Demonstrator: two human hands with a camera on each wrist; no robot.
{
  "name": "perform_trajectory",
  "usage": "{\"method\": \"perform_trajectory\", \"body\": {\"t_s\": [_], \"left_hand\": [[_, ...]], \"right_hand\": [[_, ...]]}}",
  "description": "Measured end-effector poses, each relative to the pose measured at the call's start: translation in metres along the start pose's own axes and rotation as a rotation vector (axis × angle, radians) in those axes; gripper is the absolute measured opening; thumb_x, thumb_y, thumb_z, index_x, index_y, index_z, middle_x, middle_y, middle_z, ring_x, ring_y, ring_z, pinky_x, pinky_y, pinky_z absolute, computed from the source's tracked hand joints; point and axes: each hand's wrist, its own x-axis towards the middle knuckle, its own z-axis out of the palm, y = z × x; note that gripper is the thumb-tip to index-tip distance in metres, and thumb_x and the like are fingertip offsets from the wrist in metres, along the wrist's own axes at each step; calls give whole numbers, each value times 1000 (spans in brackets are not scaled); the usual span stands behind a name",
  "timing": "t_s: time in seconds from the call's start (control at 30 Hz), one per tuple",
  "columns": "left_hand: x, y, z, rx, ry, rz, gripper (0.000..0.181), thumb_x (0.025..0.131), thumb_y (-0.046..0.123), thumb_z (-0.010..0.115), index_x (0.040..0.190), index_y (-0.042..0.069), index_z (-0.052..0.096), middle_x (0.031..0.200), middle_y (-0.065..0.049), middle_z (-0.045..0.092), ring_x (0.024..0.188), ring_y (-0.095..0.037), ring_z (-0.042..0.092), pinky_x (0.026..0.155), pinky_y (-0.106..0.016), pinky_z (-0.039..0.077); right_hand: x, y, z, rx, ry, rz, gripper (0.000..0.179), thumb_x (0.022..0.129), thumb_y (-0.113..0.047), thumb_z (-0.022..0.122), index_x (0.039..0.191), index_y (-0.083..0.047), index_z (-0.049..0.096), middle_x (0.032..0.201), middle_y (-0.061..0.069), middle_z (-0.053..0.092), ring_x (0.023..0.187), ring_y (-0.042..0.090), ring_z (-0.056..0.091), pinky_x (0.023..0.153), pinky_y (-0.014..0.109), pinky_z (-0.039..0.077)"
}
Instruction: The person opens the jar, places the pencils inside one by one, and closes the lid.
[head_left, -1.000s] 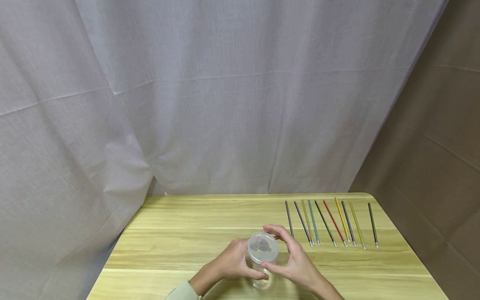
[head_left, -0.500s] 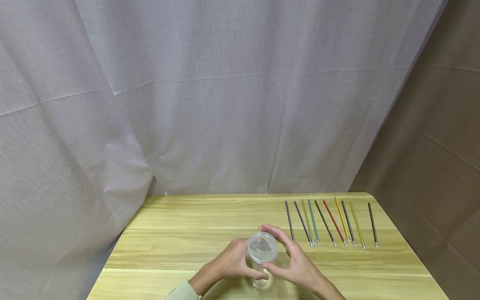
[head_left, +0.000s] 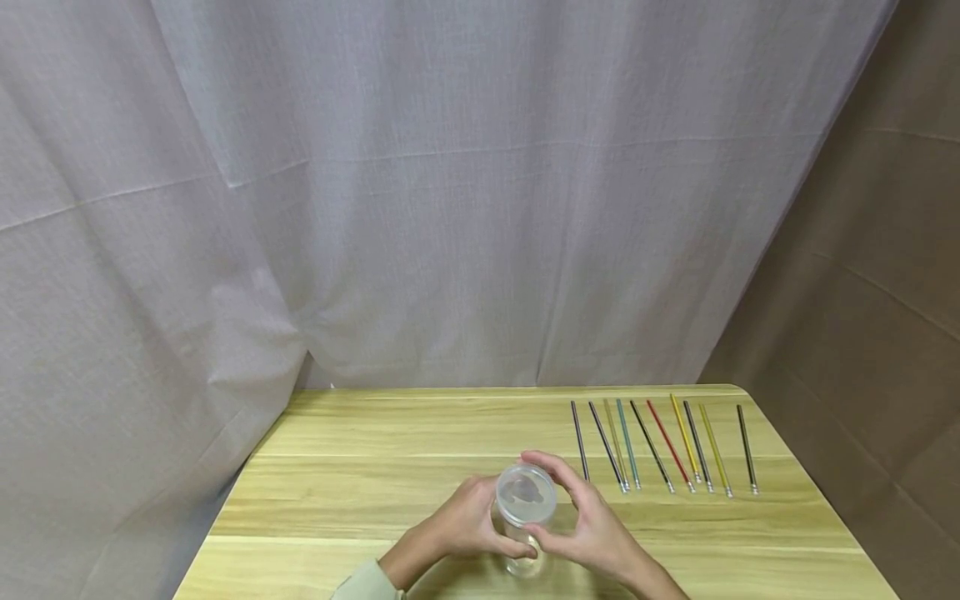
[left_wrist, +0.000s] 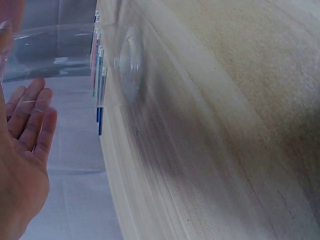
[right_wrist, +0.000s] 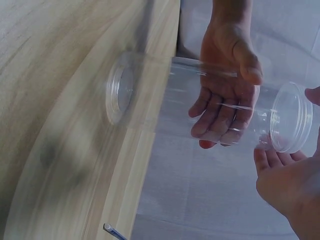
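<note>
A clear plastic jar (head_left: 525,568) with a translucent lid (head_left: 527,493) stands upright near the front of the table. My left hand (head_left: 472,521) holds the jar's body from the left, thumb across the near side and fingers round the far side. From the right, my right hand (head_left: 588,525) grips the lid's rim between thumb and fingers. Through the clear wall (right_wrist: 172,95) in the right wrist view nothing shows inside the jar. The left wrist view catches the jar's round base (left_wrist: 131,67) at the wooden surface.
Several pencils, among them a red pencil (head_left: 670,443) and a teal pencil (head_left: 628,443), lie in a loose row on the table's right half, eraser ends towards me. The wooden table (head_left: 337,475) ends at a grey curtain (head_left: 450,250) behind, with a brown curtain (head_left: 862,333) at the right.
Over the first half second my right hand's fingers slid slightly left round the lid's far rim, and they stay about there now. The left hand and jar have hardly moved.
</note>
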Motion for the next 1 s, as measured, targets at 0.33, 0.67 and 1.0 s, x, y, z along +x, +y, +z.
{"method": "perform_trajectory", "body": {"t_s": [0.33,0.67,1.0], "left_hand": [[0,0,1,12,9,-2,76,78,42,96,141,19,61,125,13,73,112,1,66,99,-20,52],[0,0,0,10,1,-10,77,79,43,95,144,21,59,128,13,72,116,0,66,100,-23,53],[1,-1,0,11,6,5,78,79,43,95,145,21,59,128,13,72,114,1,66,99,-21,53]], "right_hand": [[0,-1,1,-9,37,-36,87,81,-11,93,154,-8,46,150,7,55,133,26,56,115,34,44],[2,2,-1,-74,60,-28,86,79,-15,95,152,-10,50,145,3,60,123,21,60,108,41,47],[5,-1,-3,-94,25,-64,87,77,-10,91,153,-8,48,143,6,62,125,21,58,108,38,47]]}}
